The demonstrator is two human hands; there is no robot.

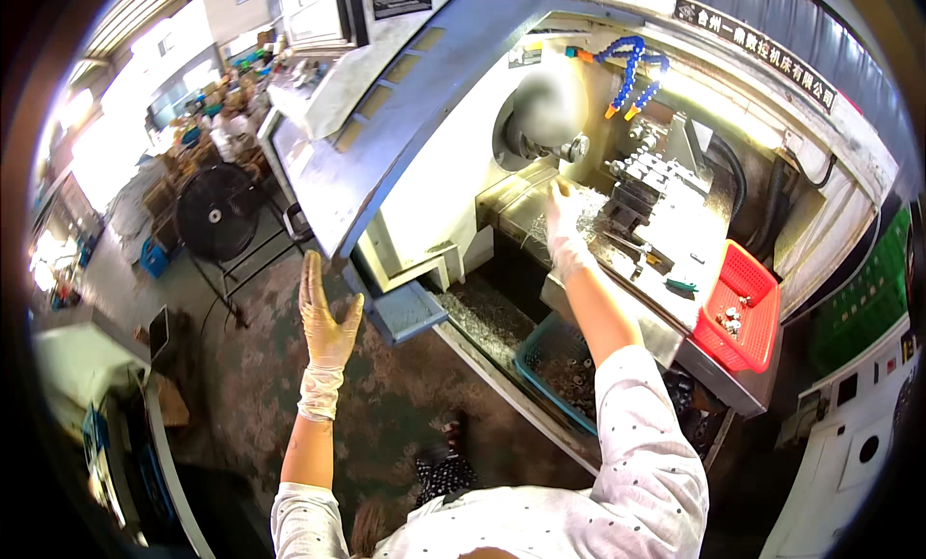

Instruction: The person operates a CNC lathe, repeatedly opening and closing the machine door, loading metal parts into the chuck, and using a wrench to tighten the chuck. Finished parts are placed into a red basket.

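The lathe chuck [545,115], its spindle axis running roughly level toward the tool block [641,188], sits just above the gloved right hand [564,221]. That hand reaches inside; whether it grasps anything I cannot tell. Loading or unloading seems underway. The left hand [323,318] hangs open, empty.

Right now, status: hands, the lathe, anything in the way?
Left hand gloved, open, empty, raised clear of the lathe. Right hand gloved, inside the lathe, below the chuck; grip unclear. Red basket on the machine's right edge, clear of the reach.
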